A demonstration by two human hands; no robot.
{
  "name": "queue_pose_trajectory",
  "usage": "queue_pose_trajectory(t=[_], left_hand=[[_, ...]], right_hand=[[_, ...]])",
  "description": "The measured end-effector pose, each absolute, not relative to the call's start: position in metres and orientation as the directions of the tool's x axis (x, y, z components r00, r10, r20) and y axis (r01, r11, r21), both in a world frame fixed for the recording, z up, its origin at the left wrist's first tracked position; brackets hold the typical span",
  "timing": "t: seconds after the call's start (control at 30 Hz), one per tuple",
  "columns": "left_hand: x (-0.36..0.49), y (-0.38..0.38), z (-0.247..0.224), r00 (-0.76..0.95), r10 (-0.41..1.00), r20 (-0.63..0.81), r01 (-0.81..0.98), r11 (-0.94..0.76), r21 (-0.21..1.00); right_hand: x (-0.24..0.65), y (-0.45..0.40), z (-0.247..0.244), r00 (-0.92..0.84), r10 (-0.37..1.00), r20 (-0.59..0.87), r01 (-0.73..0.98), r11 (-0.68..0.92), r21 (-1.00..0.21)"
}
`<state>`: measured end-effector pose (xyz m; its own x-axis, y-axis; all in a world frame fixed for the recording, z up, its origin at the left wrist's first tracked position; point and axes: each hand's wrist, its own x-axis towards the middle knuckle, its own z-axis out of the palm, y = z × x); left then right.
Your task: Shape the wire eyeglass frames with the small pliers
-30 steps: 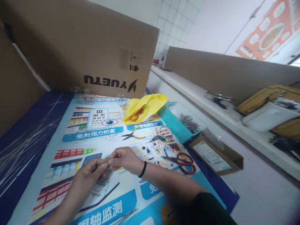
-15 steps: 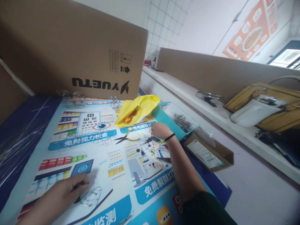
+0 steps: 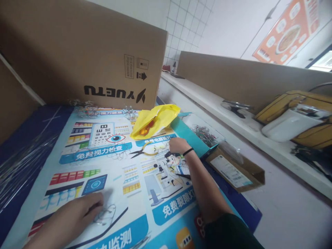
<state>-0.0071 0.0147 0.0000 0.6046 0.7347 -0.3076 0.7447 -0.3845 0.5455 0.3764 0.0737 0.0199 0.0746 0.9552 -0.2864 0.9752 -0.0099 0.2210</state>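
Observation:
My left hand [image 3: 84, 209] is low at the left, its fingers curled together at the edge of a thin wire eyeglass frame [image 3: 107, 215]; the fingertips are partly hidden. Farther off to the right, my right hand [image 3: 178, 145] is closed close to the printed sheet, beside a teal box [image 3: 189, 136]. Whatever it pinches is out of sight under the fingers. Left of it lie pliers [image 3: 145, 150] with yellow handles, jaws spread. A dark pointed tool [image 3: 183, 176] sticks out from under my right forearm.
A yellow bag [image 3: 166, 116] holding orange-rimmed glasses [image 3: 146, 128] lies behind the pliers. Tangled wire frames [image 3: 203, 134] fill the teal box. An opened brown carton [image 3: 233, 169] stands by the right wall, below a white ledge [image 3: 249, 133]. A large cardboard box [image 3: 103, 58] closes off the back.
The view has shifted slightly, moving the scene a little rightward. My left hand has turned slightly over the eyeglass frame; my right hand stays closed in about the same place.

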Motion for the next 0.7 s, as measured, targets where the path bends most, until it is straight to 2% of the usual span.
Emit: queue_pose_trajectory(t=[0.1,0.37,0.5,0.6,0.7], left_hand=[[-0.006,0.014,0.004,0.632,0.681,-0.369,0.745,-0.404,0.530],[-0.006,0.015,0.004,0.633,0.676,-0.377,0.746,-0.402,0.531],[-0.006,0.014,0.002,0.625,0.690,-0.366,0.752,-0.406,0.519],[-0.006,0.014,0.001,0.634,0.687,-0.356,0.745,-0.417,0.521],[-0.007,0.014,0.001,0.636,0.688,-0.350,0.742,-0.421,0.521]], right_hand=[[0.380,0.070,0.027,0.095,0.963,-0.251,0.970,-0.033,0.242],[0.353,0.074,0.026,-0.037,0.985,-0.170,0.981,0.068,0.181],[0.343,0.078,0.011,-0.037,0.989,-0.145,0.986,0.060,0.156],[0.343,0.080,0.003,-0.010,0.992,-0.125,0.994,0.024,0.111],[0.350,0.082,0.003,0.017,0.996,-0.093,1.000,-0.016,0.010]])
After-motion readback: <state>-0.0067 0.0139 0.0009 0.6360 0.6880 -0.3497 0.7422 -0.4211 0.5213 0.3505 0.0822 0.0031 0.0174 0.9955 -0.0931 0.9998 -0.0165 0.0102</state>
